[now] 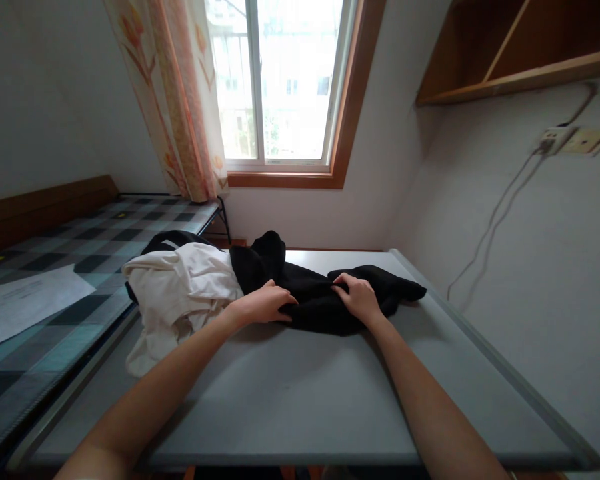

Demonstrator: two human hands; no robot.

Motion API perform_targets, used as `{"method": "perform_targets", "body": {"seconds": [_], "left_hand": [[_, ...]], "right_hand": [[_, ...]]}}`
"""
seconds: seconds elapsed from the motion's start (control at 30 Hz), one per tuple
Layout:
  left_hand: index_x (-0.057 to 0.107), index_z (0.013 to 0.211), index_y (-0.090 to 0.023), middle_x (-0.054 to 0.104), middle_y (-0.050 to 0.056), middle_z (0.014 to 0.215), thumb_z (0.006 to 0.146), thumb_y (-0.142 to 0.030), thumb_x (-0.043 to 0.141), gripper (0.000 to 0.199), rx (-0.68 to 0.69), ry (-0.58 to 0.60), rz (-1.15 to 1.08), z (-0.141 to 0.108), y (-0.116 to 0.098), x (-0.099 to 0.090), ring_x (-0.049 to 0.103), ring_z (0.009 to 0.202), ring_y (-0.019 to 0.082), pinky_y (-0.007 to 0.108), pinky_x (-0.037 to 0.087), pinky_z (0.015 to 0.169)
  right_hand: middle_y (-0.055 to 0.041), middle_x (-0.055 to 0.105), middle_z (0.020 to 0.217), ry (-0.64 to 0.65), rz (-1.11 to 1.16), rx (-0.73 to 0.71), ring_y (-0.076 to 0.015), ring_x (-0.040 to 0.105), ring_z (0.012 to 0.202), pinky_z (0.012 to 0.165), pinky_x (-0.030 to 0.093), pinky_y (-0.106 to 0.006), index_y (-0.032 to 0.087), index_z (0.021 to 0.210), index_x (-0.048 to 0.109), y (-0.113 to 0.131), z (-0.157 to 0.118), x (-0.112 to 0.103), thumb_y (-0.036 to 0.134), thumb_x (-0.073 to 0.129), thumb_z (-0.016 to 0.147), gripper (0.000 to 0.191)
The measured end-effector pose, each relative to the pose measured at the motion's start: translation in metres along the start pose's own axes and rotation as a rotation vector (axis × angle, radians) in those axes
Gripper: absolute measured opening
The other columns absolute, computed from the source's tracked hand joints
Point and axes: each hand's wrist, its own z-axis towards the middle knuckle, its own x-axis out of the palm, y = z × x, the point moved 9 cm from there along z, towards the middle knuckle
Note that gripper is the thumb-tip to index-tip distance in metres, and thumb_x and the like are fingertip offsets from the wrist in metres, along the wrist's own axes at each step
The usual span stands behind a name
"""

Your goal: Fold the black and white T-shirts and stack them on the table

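Note:
A black garment (310,313) lies bunched across the far part of the grey-white table (290,393). My left hand (267,302) grips its near left part, thumb and fingers closing on the cloth. Farther right, my right hand (357,297) pinches the same black cloth near its upper fold. A crumpled white garment (185,287) is heaped to the left of my left hand, its lower end spread toward the table's left edge. Behind the white one, another dark cloth (173,238) with a white stripe shows in part.
On the left, a bed with a checkered cover (145,217) adjoins the table, with paper sheets (35,300) on it. A curtain (180,100) hangs beside the window (295,80). At right are a wooden shelf (520,77), a wall socket (555,140) and a hanging cable (495,217).

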Motion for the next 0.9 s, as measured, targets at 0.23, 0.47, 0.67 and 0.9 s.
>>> {"method": "perform_targets", "body": {"seconds": [0.23, 0.47, 0.67, 0.9], "left_hand": [[0.075, 0.105, -0.033, 0.059, 0.003, 0.084, 0.085, -0.017, 0.056, 0.032, -0.194, -0.535, 0.184, -0.035, 0.048, -0.091, 0.056, 0.085, 0.019, 0.036, 0.034, 0.085], [0.077, 0.089, -0.031, 0.058, 0.004, 0.094, 0.076, -0.014, 0.064, 0.025, -0.337, -0.533, 0.053, -0.046, 0.081, -0.088, 0.057, 0.093, 0.021, 0.036, 0.042, 0.086], [0.077, 0.082, -0.023, 0.066, 0.007, 0.111, 0.071, -0.045, 0.076, 0.024, -0.135, -0.094, -0.362, -0.028, 0.056, -0.046, 0.064, 0.096, 0.02, 0.028, 0.048, 0.085], [0.059, 0.13, -0.024, 0.07, 0.008, 0.114, 0.075, -0.036, 0.073, 0.058, -0.328, -0.05, 0.086, -0.017, 0.054, -0.017, 0.063, 0.105, 0.027, 0.034, 0.042, 0.09]], "right_hand": [[-0.0001, 0.059, 0.064, -0.486, 0.43, 0.332, -0.0168, 0.056, 0.061, 0.06, 0.042, -0.029, 0.023, 0.072, 0.052, -0.063, -0.002, -0.064, 0.046, 0.061, 0.078, 0.026], [0.0036, 0.052, 0.054, -0.462, 0.604, 0.397, -0.0123, 0.047, 0.053, 0.052, 0.037, -0.026, 0.022, 0.065, 0.05, -0.067, 0.0, -0.061, 0.054, 0.065, 0.071, 0.036], [0.0047, 0.051, 0.054, -0.46, 0.695, 0.4, -0.0105, 0.045, 0.052, 0.05, 0.035, -0.024, 0.021, 0.065, 0.052, -0.063, -0.002, -0.058, 0.057, 0.071, 0.065, 0.041], [0.0074, 0.052, 0.052, -0.429, 0.99, 0.458, -0.0098, 0.049, 0.048, 0.048, 0.039, -0.023, 0.02, 0.071, 0.055, -0.07, -0.002, -0.046, 0.057, 0.079, 0.054, 0.047]]}}
